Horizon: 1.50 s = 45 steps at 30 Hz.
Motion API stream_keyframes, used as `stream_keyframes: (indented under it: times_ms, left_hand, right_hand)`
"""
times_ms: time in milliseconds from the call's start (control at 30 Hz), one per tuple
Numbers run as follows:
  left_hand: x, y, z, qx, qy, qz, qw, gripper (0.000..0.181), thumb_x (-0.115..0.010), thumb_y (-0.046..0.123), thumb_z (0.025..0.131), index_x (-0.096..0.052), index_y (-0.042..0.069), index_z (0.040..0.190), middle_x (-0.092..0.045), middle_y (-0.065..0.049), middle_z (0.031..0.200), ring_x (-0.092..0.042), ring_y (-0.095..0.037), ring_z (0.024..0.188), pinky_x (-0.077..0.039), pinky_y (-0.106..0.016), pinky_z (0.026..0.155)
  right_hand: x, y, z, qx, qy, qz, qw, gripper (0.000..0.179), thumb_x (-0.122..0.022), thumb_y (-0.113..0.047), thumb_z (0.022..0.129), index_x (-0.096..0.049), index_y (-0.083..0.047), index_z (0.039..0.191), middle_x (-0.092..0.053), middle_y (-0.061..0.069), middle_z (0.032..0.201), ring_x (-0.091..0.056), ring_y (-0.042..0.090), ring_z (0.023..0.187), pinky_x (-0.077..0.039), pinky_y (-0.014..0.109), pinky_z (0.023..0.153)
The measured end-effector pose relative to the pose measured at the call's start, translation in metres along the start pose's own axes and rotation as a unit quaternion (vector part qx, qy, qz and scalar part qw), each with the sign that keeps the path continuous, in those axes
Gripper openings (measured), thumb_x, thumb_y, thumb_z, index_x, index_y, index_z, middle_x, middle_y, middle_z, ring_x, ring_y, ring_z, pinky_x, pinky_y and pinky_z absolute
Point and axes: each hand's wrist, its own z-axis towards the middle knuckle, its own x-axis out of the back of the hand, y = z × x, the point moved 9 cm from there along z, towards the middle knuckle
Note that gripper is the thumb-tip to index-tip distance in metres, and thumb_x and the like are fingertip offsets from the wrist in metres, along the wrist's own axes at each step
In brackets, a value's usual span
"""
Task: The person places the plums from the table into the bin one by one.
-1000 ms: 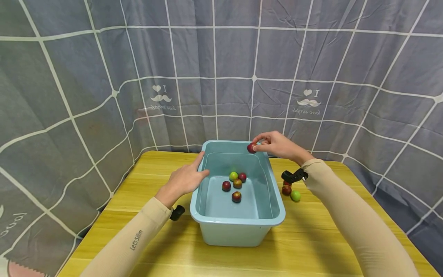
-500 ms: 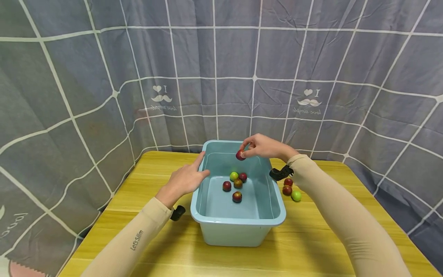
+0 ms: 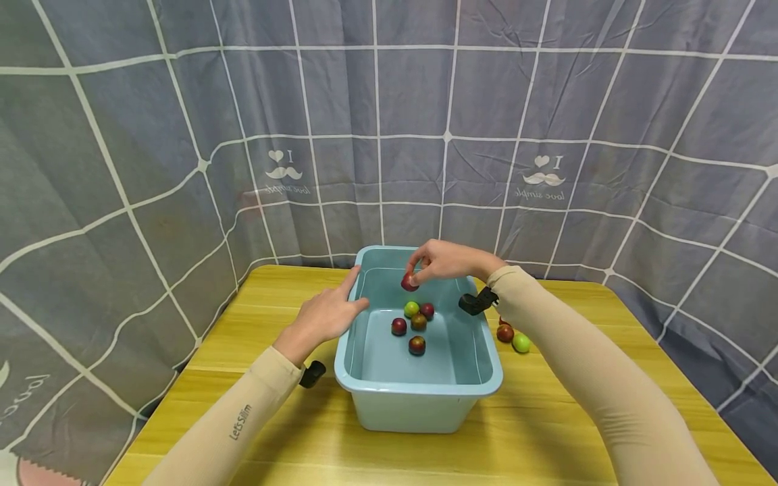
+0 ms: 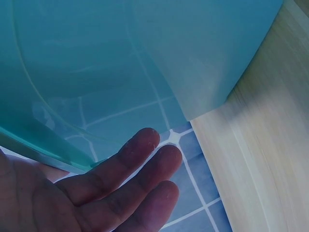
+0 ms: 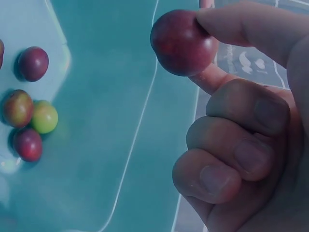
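At the far left, a grey curtain (image 3: 152,263) with a white grid hangs in soft folds, wrapping the left side, back and right side of the room; a pinkish patch (image 3: 45,472) shows in the bottom left corner. In front of it lies the surface (image 3: 243,324), yellowish wood with visible grain. From its left edge reaches a beige sleeve (image 3: 231,418) with dark lettering, a black wrist device (image 3: 313,374) and the left hand (image 3: 322,314), its fingers spread and extended at the left rim of a light-blue tub (image 3: 419,389). Behind the tub, the curtain bears mirrored moustache and heart prints. Five small round fruits, one green and the others reddish, lie on the tub's floor. Above them, toward the far end, the right hand (image 3: 446,260) pinches a dark red fruit (image 3: 409,281) between thumb and index finger, the other fingers curled in. Right of the tub, a green fruit (image 3: 521,342) and a reddish fruit (image 3: 505,333) sit on the surface, with another partly hidden behind the right arm.
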Motion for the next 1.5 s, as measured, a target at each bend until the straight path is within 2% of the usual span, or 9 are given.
stream_keyframes:
  times_ms: [67, 233, 367, 500, 800, 1033, 1100, 1333, 1500]
  left_hand:
    - [0.000, -0.001, 0.001, 0.000, 0.001, 0.001, 1.0000, 0.077, -0.042, 0.053, 0.097, -0.009, 0.032, 0.164, -0.067, -0.015, 0.124, -0.065, -0.026, 0.084, -0.045, -0.036, 0.059]
    - [-0.001, -0.002, 0.001, 0.002, -0.003, 0.001, 1.0000, 0.077, -0.042, 0.053, 0.097, -0.008, 0.033, 0.164, -0.069, -0.011, 0.105, -0.063, -0.024, 0.077, -0.044, -0.036, 0.059]
    - [-0.002, -0.002, 0.001, 0.005, -0.008, -0.001, 1.0000, 0.077, -0.042, 0.052, 0.098, -0.008, 0.033, 0.163, -0.067, -0.008, 0.093, -0.062, -0.023, 0.075, -0.044, -0.037, 0.059]
    - [-0.002, -0.002, 0.001, 0.005, -0.008, -0.002, 1.0000, 0.077, -0.042, 0.053, 0.098, -0.008, 0.033, 0.164, -0.066, -0.008, 0.092, -0.062, -0.023, 0.075, -0.044, -0.036, 0.059]
    - [-0.001, 0.000, 0.001, -0.002, -0.003, -0.011, 0.9999, 0.077, -0.042, 0.052, 0.098, -0.007, 0.033, 0.164, -0.069, -0.012, 0.110, -0.062, -0.023, 0.075, -0.045, -0.036, 0.056]
    - [-0.002, -0.001, 0.000, -0.002, 0.000, -0.014, 0.9999, 0.076, -0.042, 0.051, 0.098, -0.008, 0.031, 0.164, -0.069, -0.012, 0.109, -0.063, -0.023, 0.076, -0.046, -0.035, 0.056]
    - [-0.002, -0.001, -0.001, -0.004, 0.002, -0.016, 0.9999, 0.076, -0.042, 0.051, 0.098, -0.008, 0.031, 0.164, -0.069, -0.013, 0.112, -0.063, -0.023, 0.077, -0.046, -0.035, 0.056]
    - [-0.001, -0.002, -0.002, -0.006, 0.002, -0.017, 0.9998, 0.076, -0.041, 0.051, 0.098, -0.009, 0.031, 0.164, -0.066, -0.015, 0.125, -0.063, -0.024, 0.081, -0.046, -0.036, 0.057]
    - [-0.002, -0.001, -0.002, -0.001, -0.001, -0.016, 0.9999, 0.076, -0.041, 0.052, 0.098, -0.008, 0.032, 0.164, -0.066, -0.014, 0.125, -0.063, -0.025, 0.081, -0.046, -0.036, 0.057]
  right_hand:
    - [-0.004, -0.003, 0.003, 0.003, -0.010, -0.003, 0.9999, 0.017, -0.070, -0.030, 0.093, -0.075, -0.020, 0.106, -0.039, -0.005, 0.056, -0.031, 0.011, 0.051, -0.028, 0.027, 0.054]
    - [-0.012, -0.007, 0.008, 0.007, -0.024, -0.004, 0.9997, 0.023, -0.071, -0.030, 0.092, -0.074, -0.016, 0.110, -0.041, -0.004, 0.056, -0.033, 0.011, 0.051, -0.031, 0.027, 0.055]
    - [-0.013, -0.010, 0.008, 0.015, -0.019, -0.004, 0.9997, 0.028, -0.070, -0.028, 0.093, -0.072, -0.012, 0.116, -0.039, -0.005, 0.056, -0.032, 0.010, 0.052, -0.032, 0.027, 0.058]
    - [-0.009, -0.009, 0.004, 0.016, -0.006, -0.006, 0.9998, 0.026, -0.070, -0.028, 0.093, -0.073, -0.015, 0.116, -0.039, -0.005, 0.057, -0.032, 0.011, 0.053, -0.033, 0.029, 0.060]
    - [0.007, 0.005, -0.028, 0.013, 0.037, 0.006, 0.9992, 0.023, -0.069, -0.028, 0.095, -0.073, -0.017, 0.114, -0.041, -0.003, 0.058, -0.033, 0.012, 0.053, -0.036, 0.030, 0.061]
    - [0.017, 0.022, -0.060, -0.002, 0.087, 0.044, 0.9953, 0.027, -0.066, -0.029, 0.097, -0.072, -0.014, 0.118, -0.041, -0.001, 0.059, -0.032, 0.012, 0.052, -0.039, 0.031, 0.065]
    - [0.017, 0.028, -0.068, -0.009, 0.100, 0.047, 0.9938, 0.027, -0.065, -0.029, 0.098, -0.071, -0.014, 0.120, -0.039, -0.002, 0.058, -0.030, 0.011, 0.051, -0.037, 0.030, 0.062]
    - [0.018, 0.055, -0.099, -0.034, 0.156, 0.069, 0.9848, 0.034, -0.064, -0.033, 0.099, -0.070, -0.011, 0.124, -0.035, -0.002, 0.059, -0.030, 0.011, 0.052, -0.036, 0.030, 0.059]
    - [0.018, 0.070, -0.118, -0.044, 0.189, 0.093, 0.9766, 0.034, -0.064, -0.034, 0.099, -0.069, -0.011, 0.124, -0.037, -0.001, 0.060, -0.032, 0.013, 0.051, -0.038, 0.031, 0.059]
